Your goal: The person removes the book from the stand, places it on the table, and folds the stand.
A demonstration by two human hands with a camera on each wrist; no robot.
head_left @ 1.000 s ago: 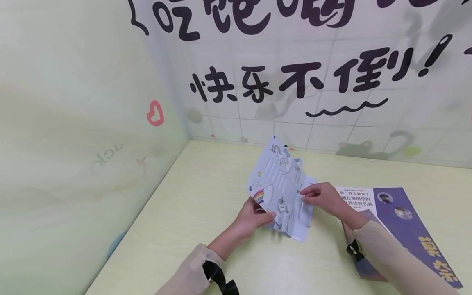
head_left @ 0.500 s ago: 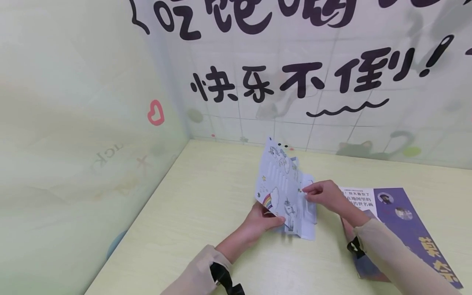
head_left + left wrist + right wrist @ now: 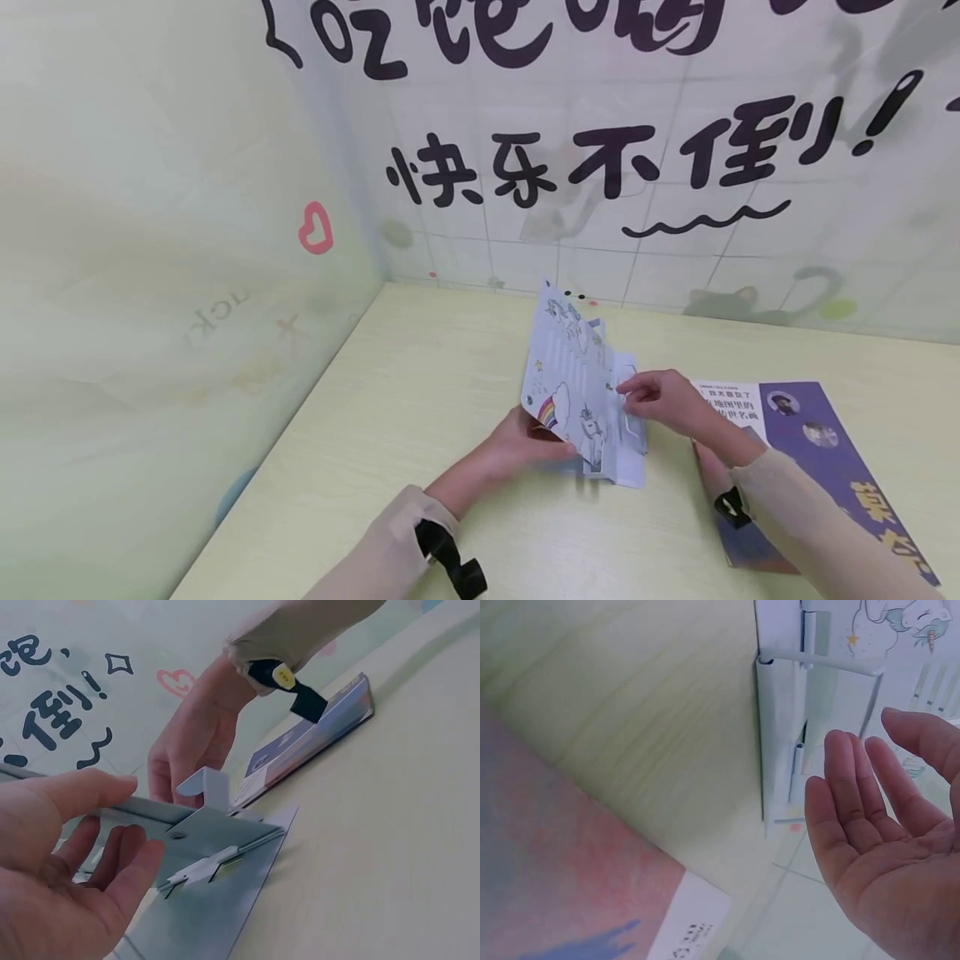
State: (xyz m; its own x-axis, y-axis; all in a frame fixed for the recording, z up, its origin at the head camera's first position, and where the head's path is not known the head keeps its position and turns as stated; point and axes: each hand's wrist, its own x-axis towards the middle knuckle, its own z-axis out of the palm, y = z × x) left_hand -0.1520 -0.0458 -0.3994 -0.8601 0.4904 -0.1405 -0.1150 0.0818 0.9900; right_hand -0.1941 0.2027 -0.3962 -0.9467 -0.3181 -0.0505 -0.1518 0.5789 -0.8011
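A pale blue book stand (image 3: 566,375) with unicorns and a rainbow printed on its panel stands tilted on the table. My left hand (image 3: 517,446) grips the panel's near left edge. In the left wrist view, the thumb (image 3: 97,787) lies on top and the fingers curl beneath; a folded hinge (image 3: 202,864) shows under the panel. My right hand (image 3: 663,400) is beside the stand's right-hand ledge (image 3: 628,462). The right wrist view shows its fingers (image 3: 840,769) loosely bent, thumb apart, holding nothing, close to a wire page holder (image 3: 832,662).
Two overlapping books, the larger one a purple book (image 3: 832,467), lie on the pale wood-grain table (image 3: 360,433) under my right forearm. A printed backdrop (image 3: 585,225) rises behind the table, and another wall covering (image 3: 187,275) borders its left side.
The stand's panel has swung to the right and now shows more edge-on. My left hand went right with it, then its wrist drew slightly back. My right hand shifted slightly right.
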